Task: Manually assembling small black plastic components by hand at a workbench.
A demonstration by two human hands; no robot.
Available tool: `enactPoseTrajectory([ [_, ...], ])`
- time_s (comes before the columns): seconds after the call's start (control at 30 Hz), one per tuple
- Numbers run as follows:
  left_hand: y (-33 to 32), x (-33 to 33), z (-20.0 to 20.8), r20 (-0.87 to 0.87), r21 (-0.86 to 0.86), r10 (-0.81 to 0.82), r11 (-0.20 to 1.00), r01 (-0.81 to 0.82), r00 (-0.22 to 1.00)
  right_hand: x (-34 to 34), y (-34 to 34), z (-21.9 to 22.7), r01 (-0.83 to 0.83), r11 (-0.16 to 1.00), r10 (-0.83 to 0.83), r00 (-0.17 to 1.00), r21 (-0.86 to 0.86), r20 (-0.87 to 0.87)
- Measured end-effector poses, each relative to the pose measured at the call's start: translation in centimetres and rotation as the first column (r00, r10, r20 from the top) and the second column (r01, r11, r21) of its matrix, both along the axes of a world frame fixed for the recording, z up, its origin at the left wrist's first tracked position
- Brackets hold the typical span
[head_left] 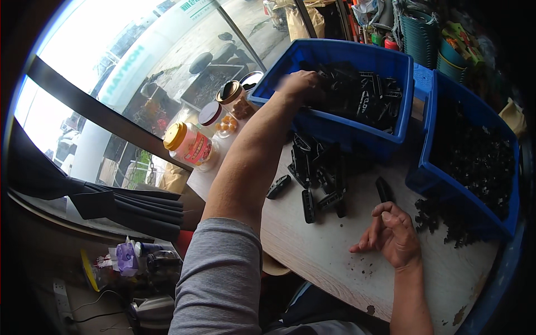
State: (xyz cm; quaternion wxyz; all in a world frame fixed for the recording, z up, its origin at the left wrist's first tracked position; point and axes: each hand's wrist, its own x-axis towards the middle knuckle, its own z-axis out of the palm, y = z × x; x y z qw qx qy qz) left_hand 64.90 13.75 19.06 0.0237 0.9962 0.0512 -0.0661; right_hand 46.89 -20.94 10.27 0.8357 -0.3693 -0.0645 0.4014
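My left hand (301, 85) reaches over the near left rim of a blue plastic bin (353, 124). Its fingers go down among long black plastic parts (368, 97), so I cannot see whether they grip one. Palm up and loosely curled, my right hand (395, 237) rests by the table with its lower fingers apart and no held thing visible. A single black plastic piece (384, 188) is just beyond its bent forefinger, seemingly on the table. Between the hands lies a loose pile of similar black pieces (318, 173), below the bin.
A second blue bin (427, 151) on the right holds many small black parts, some spilled (446, 220) beside it. Along the window stand a yellow-lidded jar (192, 146) and other jars (226, 120). The pale tabletop (329, 262) has brown worn spots. An electric kettle (153, 312) sits lower left.
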Motion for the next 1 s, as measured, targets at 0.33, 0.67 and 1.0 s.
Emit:
enactPoseTrajectory([
  [0.33,1.0,-0.2,0.8,0.144,-0.387,0.142,0.919,-0.076,0.979,0.2,-0.1,0.3,-0.024,1.0,0.023,1.0,-0.018,-0.009],
  [0.67,1.0,-4.6,2.5,0.586,-0.72,0.431,0.666,0.197,0.686,0.0,0.3,0.5,-0.07,0.998,0.07,0.998,0.01,-0.008],
  [1.0,-5.5,-18.3,-5.5,0.763,-0.629,0.485,0.71,0.318,0.426,0.2,-0.3,0.6,-0.054,0.998,0.053,0.998,-0.026,-0.03],
])
